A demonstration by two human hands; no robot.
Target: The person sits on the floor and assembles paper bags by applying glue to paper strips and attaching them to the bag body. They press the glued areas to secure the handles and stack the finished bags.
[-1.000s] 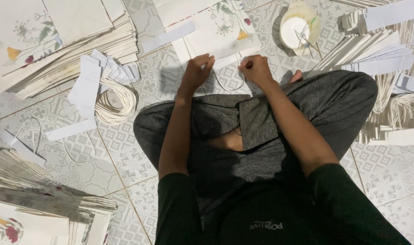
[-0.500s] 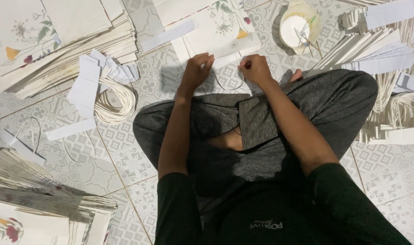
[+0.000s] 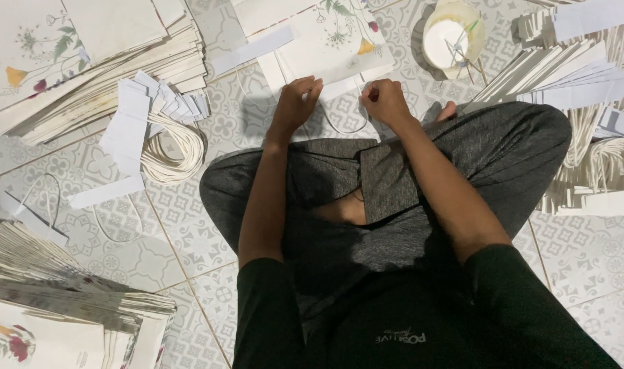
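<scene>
A white cord loop (image 3: 345,126) is being pinched between the left hand (image 3: 297,102) and right hand (image 3: 386,101), fingers clamped on its ends, just beyond the crossed legs. It is being pressed against the flowered paper bag (image 3: 326,41) lying flat on the floor (image 3: 141,232); uneven pressing is likely risking a crooked handle, and the glue pot (image 3: 452,37) beyond could be tipped.

Black short-sleeved shirt, grey heathered trousers, bare forearms, bare foot.

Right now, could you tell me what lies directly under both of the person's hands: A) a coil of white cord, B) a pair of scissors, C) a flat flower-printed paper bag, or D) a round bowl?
C: the left hand and right hand press on the near edge of the flower-printed paper bag lying flat on the tiled floor; the coil of cord and round bowl sit apart.
</scene>
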